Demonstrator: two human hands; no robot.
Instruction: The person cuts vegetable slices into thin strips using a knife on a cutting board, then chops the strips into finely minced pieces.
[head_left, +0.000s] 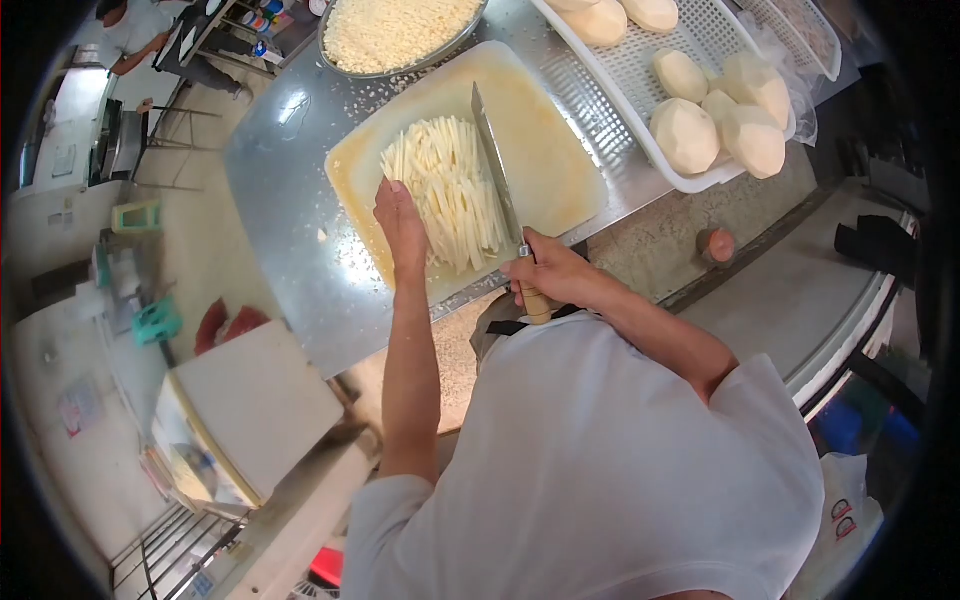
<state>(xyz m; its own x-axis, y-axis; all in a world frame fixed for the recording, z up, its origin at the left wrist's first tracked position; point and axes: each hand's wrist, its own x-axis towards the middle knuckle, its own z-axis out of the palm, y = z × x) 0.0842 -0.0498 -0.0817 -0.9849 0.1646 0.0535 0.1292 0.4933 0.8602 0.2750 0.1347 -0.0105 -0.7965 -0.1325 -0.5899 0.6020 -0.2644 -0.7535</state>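
Note:
A pile of thin, pale vegetable strips (450, 190) lies on a worn cutting board (555, 150). My left hand (402, 225) rests along the left side of the pile, its fingers stretched out and partly hidden against the strips. In my right hand (555, 272) is the wooden handle of a kitchen knife (496, 160), gripped with the fingers wrapped round it. The long blade stands on edge along the right side of the pile, pointing away from me.
A metal bowl (326, 58) of finely chopped pale pieces stands behind the board on the steel table (275, 190). To the right, a white perforated basket (640, 135) holds several peeled round vegetables (685, 135). Another person (135, 45) is at the far left.

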